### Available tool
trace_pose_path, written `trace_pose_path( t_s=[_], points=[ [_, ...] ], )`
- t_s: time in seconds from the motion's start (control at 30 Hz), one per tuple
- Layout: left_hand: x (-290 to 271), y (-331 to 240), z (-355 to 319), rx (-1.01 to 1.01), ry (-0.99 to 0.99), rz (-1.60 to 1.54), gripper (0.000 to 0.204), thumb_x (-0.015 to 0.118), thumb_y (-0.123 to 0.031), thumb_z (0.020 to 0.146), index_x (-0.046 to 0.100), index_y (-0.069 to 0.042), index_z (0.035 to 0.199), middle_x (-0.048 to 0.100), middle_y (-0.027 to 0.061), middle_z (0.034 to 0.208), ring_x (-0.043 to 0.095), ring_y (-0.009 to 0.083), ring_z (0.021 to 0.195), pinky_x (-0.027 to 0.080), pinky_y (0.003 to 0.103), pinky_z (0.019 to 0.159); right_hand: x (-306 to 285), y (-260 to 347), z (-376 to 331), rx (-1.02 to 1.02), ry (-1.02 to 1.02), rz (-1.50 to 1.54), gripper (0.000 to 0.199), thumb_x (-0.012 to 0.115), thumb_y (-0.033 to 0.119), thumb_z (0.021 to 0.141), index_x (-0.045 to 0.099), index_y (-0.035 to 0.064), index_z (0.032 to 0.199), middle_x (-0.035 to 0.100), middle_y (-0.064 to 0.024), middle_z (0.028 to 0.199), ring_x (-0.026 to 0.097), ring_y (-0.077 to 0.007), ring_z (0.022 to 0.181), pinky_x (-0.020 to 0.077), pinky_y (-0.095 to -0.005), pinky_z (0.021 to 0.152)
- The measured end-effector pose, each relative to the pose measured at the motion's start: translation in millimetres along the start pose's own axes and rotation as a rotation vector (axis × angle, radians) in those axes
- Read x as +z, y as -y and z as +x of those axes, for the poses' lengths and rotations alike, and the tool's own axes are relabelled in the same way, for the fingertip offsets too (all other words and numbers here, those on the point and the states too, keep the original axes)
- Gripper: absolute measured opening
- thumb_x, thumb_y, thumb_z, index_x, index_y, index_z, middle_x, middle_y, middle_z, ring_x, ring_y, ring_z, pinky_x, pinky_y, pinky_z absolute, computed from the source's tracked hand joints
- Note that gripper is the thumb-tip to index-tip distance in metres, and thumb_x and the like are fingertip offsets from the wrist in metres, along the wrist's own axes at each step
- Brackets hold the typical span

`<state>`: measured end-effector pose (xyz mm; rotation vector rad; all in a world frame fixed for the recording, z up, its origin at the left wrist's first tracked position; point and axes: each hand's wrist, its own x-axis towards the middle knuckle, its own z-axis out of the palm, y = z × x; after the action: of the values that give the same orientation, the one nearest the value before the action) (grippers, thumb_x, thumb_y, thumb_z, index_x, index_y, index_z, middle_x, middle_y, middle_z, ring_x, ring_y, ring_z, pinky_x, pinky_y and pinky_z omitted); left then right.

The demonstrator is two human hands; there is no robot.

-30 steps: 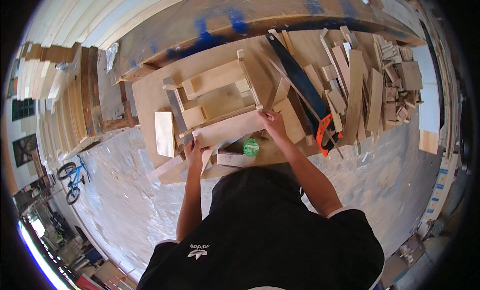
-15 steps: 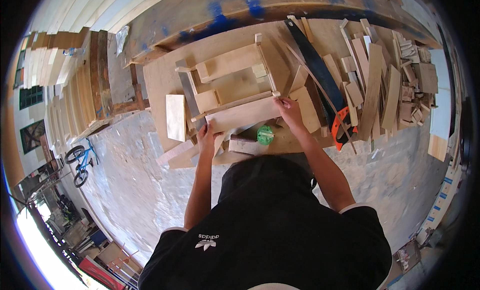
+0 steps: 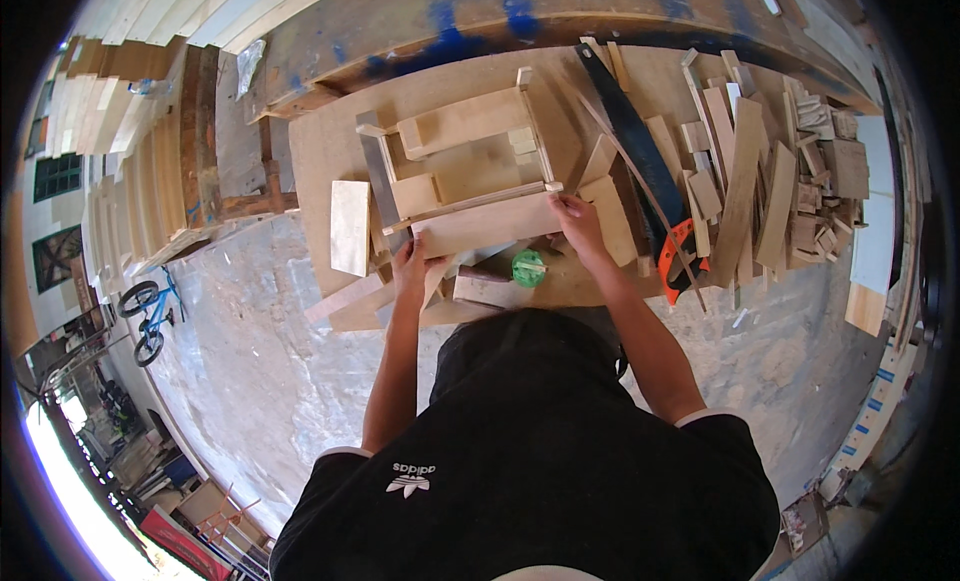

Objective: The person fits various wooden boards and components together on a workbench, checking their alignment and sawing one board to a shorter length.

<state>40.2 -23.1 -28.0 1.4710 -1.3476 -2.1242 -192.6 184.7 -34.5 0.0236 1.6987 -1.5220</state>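
A pale wooden board (image 3: 488, 225) spans between my two hands along the near side of a small wooden frame (image 3: 470, 109). My left hand (image 3: 409, 264) grips the board's left end, thumb on its face. At the other end, my right hand (image 3: 581, 224) pinches the board near the frame's right corner post. The board appears to lie close against the frame's near rail; whether they touch, I cannot tell. Just below the board sits a green round container (image 3: 529, 269), beside a wooden block (image 3: 482, 287).
A handsaw (image 3: 632, 131) with an orange handle (image 3: 678, 261) lies right of the frame, crossed by a thin strip. Many offcuts (image 3: 745, 181) are heaped farther right. A short pale board (image 3: 350, 228) rests at left. Stacked planks (image 3: 150, 176) and a blue bicycle (image 3: 150, 316) are beyond.
The view has shifted slightly. Both hands keep hold of the board, which has tilted or moved a little closer to the frame's near rail.
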Motion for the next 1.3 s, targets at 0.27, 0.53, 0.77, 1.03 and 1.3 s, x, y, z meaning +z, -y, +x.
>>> trace_pose_path(
  t_s=[0.27, 0.53, 0.77, 1.03, 1.3],
  points=[
    [1.8, 3.2, -1.3, 0.039, -0.045, -0.046, 0.042, 0.051, -0.034, 0.097, 0.057, 0.006, 0.107, 0.062, 0.0125, 0.097, 0.065, 0.023, 0.085, 0.057, 0.032, 0.068, 3.6, 0.5, 1.7, 0.003, 0.003, 0.006, 0.031, 0.059, 0.029, 0.092, 0.064, -0.0016, 0.095, 0.064, -0.0043, 0.075, 0.06, -0.0102, 0.061, 0.0502, -0.025, 0.049],
    [-0.4, 3.2, 0.5, 0.019, -0.021, -0.043, 0.042, 0.051, -0.033, 0.097, 0.055, 0.007, 0.111, 0.062, 0.0139, 0.1, 0.065, 0.0239, 0.086, 0.058, 0.033, 0.069, 2.8, 1.0, 0.9, 0.008, -0.022, 0.039, 0.03, 0.061, 0.028, 0.091, 0.065, -0.0011, 0.097, 0.066, -0.0055, 0.079, 0.061, -0.0101, 0.063, 0.0505, -0.0255, 0.049],
    [-6.3, 8.0, 5.4, 0.004, -0.017, -0.019, 0.04, 0.051, -0.031, 0.097, 0.054, 0.006, 0.113, 0.061, 0.0139, 0.104, 0.064, 0.0254, 0.092, 0.059, 0.035, 0.071, 5.6, -2.3, 3.7, -0.037, -0.065, 0.065, 0.032, 0.061, 0.029, 0.091, 0.065, -0.0013, 0.1, 0.068, -0.0068, 0.085, 0.063, -0.0116, 0.066, 0.0513, -0.0259, 0.047],
    [-6.9, 5.6, 3.9, -0.023, -0.043, -0.03, 0.041, 0.054, -0.03, 0.095, 0.054, 0.006, 0.113, 0.06, 0.0145, 0.105, 0.065, 0.0281, 0.089, 0.06, 0.037, 0.071, -0.9, -9.8, 9.1, -0.078, -0.067, 0.0, 0.031, 0.063, 0.024, 0.089, 0.067, -0.004, 0.101, 0.069, -0.0067, 0.092, 0.062, -0.0109, 0.083, 0.0463, -0.024, 0.075],
    [0.8, -8.7, -0.8, -0.142, -0.116, 0.091, 0.047, 0.061, -0.037, 0.09, 0.054, 0.003, 0.114, 0.063, 0.0123, 0.098, 0.067, 0.0253, 0.068, 0.054, 0.031, 0.047, -4.6, -12.8, 14.1, -0.082, -0.061, -0.018, 0.029, 0.064, 0.023, 0.089, 0.068, -0.0034, 0.101, 0.069, -0.0062, 0.092, 0.06, -0.0093, 0.082, 0.0451, -0.0238, 0.073]
  ],
)
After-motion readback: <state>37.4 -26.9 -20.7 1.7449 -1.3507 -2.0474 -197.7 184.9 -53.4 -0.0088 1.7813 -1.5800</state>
